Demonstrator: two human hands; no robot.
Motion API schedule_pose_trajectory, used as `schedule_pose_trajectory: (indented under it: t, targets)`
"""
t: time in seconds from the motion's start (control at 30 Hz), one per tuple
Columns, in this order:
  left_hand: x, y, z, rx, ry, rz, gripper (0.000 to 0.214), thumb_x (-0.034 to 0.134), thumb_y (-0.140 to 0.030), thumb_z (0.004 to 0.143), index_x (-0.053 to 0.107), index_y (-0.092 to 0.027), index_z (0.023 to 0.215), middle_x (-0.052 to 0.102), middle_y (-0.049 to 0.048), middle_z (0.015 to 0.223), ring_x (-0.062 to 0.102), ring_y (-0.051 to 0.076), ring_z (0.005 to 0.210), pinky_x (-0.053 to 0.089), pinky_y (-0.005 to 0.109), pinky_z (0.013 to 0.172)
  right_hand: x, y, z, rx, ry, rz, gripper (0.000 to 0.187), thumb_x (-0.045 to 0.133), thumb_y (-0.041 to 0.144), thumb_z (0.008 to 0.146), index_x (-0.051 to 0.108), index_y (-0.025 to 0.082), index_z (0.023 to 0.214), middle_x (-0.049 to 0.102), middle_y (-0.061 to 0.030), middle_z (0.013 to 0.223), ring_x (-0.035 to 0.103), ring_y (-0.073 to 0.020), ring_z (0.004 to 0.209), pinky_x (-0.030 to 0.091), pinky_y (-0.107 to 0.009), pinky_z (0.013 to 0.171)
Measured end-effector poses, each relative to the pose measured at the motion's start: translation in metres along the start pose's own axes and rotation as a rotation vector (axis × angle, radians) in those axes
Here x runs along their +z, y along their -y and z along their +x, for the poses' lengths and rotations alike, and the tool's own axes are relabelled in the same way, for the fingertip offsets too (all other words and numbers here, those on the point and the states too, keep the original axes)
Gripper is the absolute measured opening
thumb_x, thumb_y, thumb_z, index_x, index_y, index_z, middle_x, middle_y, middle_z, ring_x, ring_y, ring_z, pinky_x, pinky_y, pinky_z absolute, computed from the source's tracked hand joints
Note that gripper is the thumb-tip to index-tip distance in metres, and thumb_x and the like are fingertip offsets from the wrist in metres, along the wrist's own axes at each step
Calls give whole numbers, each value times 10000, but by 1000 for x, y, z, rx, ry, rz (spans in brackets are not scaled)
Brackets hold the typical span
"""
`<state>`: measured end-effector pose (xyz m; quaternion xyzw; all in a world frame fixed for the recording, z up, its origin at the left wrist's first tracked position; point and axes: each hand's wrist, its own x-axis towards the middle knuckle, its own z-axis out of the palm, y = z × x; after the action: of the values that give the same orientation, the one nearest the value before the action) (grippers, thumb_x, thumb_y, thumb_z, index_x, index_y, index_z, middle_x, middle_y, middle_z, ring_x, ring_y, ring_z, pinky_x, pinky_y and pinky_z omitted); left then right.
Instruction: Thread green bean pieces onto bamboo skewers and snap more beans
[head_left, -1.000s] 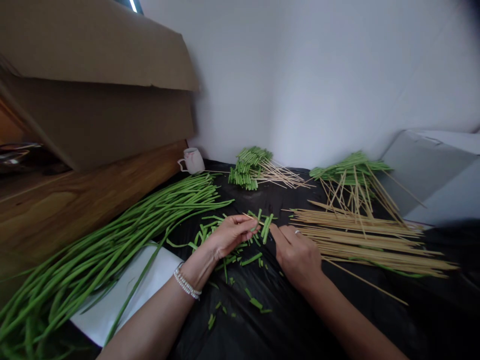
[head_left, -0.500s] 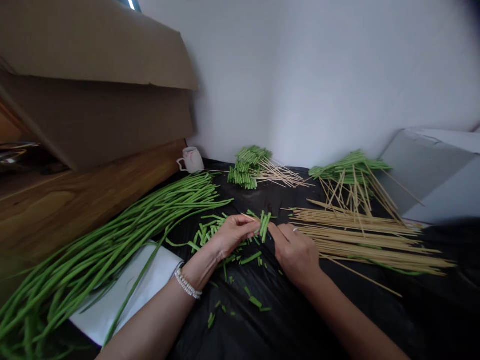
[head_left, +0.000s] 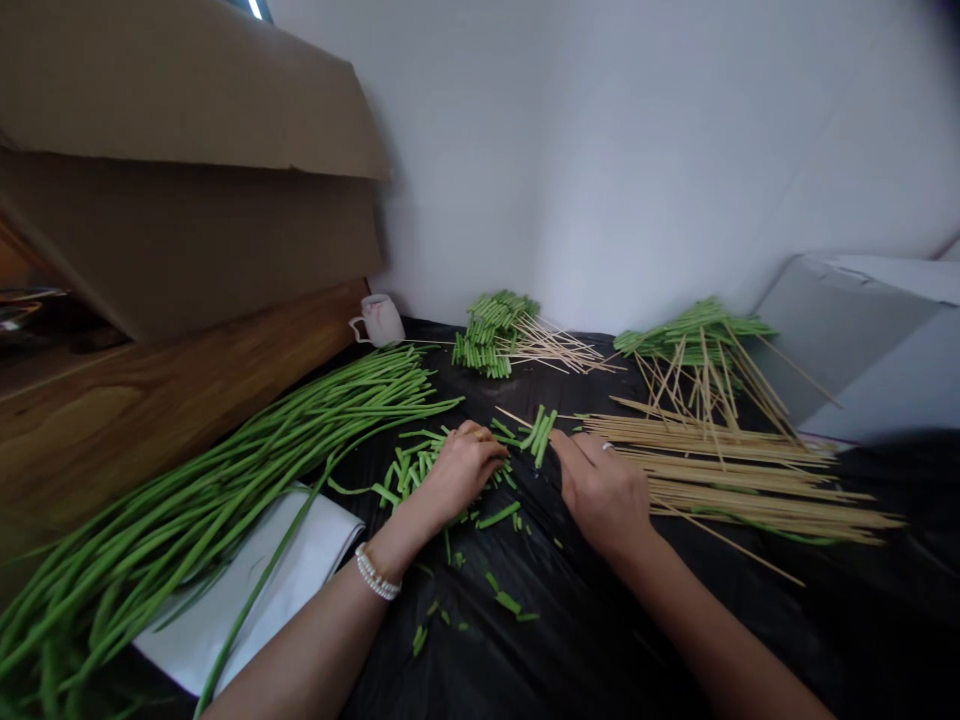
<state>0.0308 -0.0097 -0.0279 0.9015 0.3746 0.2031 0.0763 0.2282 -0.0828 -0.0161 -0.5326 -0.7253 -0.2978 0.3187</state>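
My right hand (head_left: 600, 490) pinches a thin bamboo skewer (head_left: 517, 417) that carries a few short green bean pieces (head_left: 541, 428) threaded side by side. My left hand (head_left: 461, 468) has dropped palm down onto the scattered cut bean pieces (head_left: 409, 468) on the black sheet, fingers curled over them; what they hold, if anything, is hidden. The skewer's bare tip points left, just above my left hand's fingers.
A long heap of whole green beans (head_left: 225, 480) lies at left over a white board (head_left: 285, 580). Loose bamboo skewers (head_left: 735, 480) are piled at right. Two stacks of finished bean skewers (head_left: 499, 335) (head_left: 694, 335) lie by the wall. A small white cup (head_left: 379, 318) stands near a cardboard box (head_left: 187, 170).
My left hand let go of the skewer tip and moved down-left onto the cut bean pieces. My right hand lifted the loaded skewer slightly up and right.
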Motion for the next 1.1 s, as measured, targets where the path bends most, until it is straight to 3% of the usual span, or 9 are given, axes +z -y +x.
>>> schedule_pose_trajectory:
  t: [0.17,0.33,0.47,0.57,0.67,0.8,1.1]
  targets:
    - [-6,-2,2,-20,-26,6,107,610,-246,857,696,-184,838,676,61,926,537,226,964,405,354,836,-1,0,0,-4,0,6,243,485,148,901,683,146,1041,635,-25,740,503,-147,671,305,-291,604]
    - [-7,-2,4,-88,-210,-191,118,582,-237,873,693,-197,868,695,44,877,570,198,875,423,339,829,-4,1,2,-4,-15,13,246,476,156,909,685,152,1038,628,-18,720,492,-137,648,307,-285,602]
    - [-8,0,7,-424,-347,-738,148,680,-276,796,718,-164,886,723,55,829,631,171,739,478,286,701,-6,3,3,-20,-21,16,245,472,145,906,690,145,1019,628,-26,719,493,-132,647,306,-285,601]
    - [-11,0,9,-597,-330,-1291,241,755,-244,726,715,-136,937,735,71,874,664,144,749,508,230,669,-5,4,2,-25,-20,6,249,470,133,903,689,146,1020,630,-26,729,489,-129,646,309,-284,606]
    - [-15,-2,10,-678,-296,-1610,268,790,-184,689,711,-117,937,732,84,905,677,126,799,526,196,709,-4,5,1,-27,2,6,249,472,138,903,687,146,1029,632,-28,737,490,-136,657,307,-286,612]
    - [-18,-3,9,-681,-271,-1694,242,767,-154,722,710,-105,952,731,97,917,684,130,828,539,188,720,-4,5,0,-27,13,0,240,479,140,901,687,150,1021,632,-30,741,484,-140,655,297,-287,611]
    - [-20,-5,9,-646,-258,-1639,259,777,-192,715,724,-106,954,736,103,913,686,140,833,531,196,722,-2,4,-1,-30,32,-9,238,479,142,900,682,157,1023,620,-19,730,487,-141,656,303,-288,600]
